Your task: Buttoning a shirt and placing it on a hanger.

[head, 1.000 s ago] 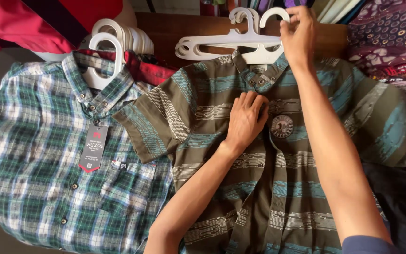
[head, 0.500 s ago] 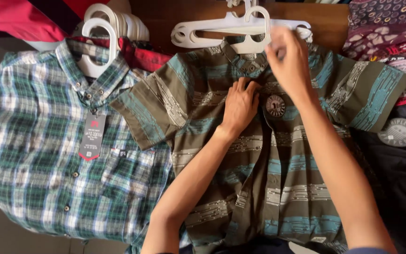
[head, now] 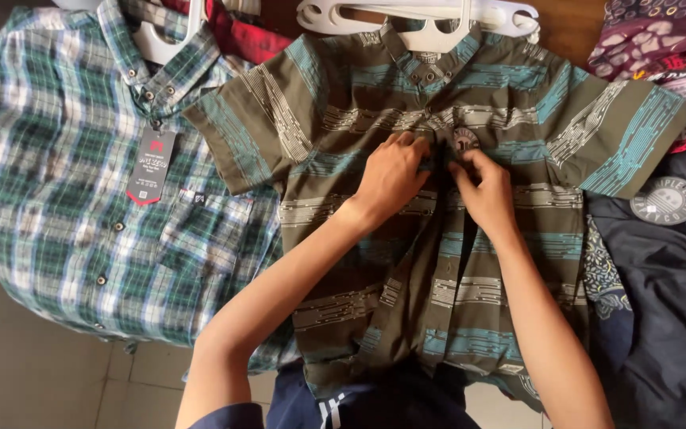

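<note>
From the head view I see my left hand [head: 391, 176] and right hand [head: 482, 189] meeting at the button placket of the olive striped shirt [head: 438, 262], fingers pinching the fabric at chest height. That shirt lies flat on its white hanger [head: 418, 20], beside a green plaid shirt [head: 81, 206].

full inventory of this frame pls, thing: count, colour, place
Striped short-sleeved shirt: 1, olive with teal and cream bands, centre.
Plaid button-up shirt: 1, green, blue and white, left.
Hang tag: 1, dark grey and red, on the plaid shirt's front.
Plastic hangers: at least 2, white, top edge.
Dark garment with round patch: 1, navy, right.
Patterned fabrics: several, maroon and red, top right.
Left hand, right hand: 2, at the striped shirt's placket.
</note>
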